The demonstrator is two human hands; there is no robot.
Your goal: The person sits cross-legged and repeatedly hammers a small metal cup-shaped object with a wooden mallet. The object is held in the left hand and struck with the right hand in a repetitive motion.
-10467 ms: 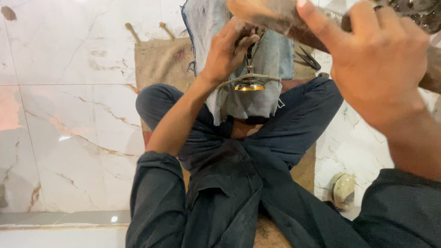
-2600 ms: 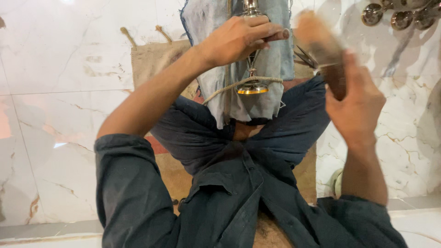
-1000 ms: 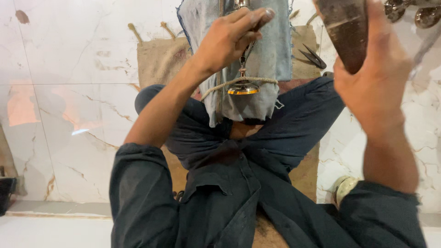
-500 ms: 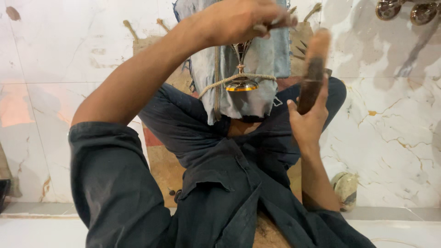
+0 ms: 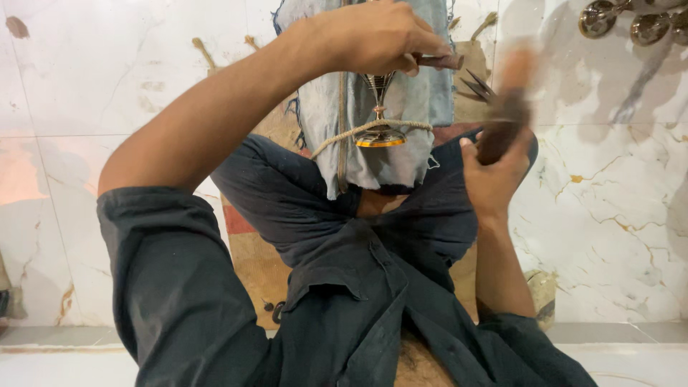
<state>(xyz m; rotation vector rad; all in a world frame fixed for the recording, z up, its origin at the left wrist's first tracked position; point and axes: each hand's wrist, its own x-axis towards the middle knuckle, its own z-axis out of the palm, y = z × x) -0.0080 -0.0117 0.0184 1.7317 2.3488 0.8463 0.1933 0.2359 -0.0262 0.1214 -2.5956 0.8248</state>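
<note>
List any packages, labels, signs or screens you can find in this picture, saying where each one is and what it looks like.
None are in view: no package, label, sign or screen.
The nearest things are plain: a grey-blue cloth tied with rope over the lap, a small brass goblet-shaped piece against it, and a burlap mat on the marble floor.

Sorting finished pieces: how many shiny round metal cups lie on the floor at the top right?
2 fully visible: one cup further left, another just right of it. A third seems to be cut off by the frame edge, so more may lie out of view.
</note>
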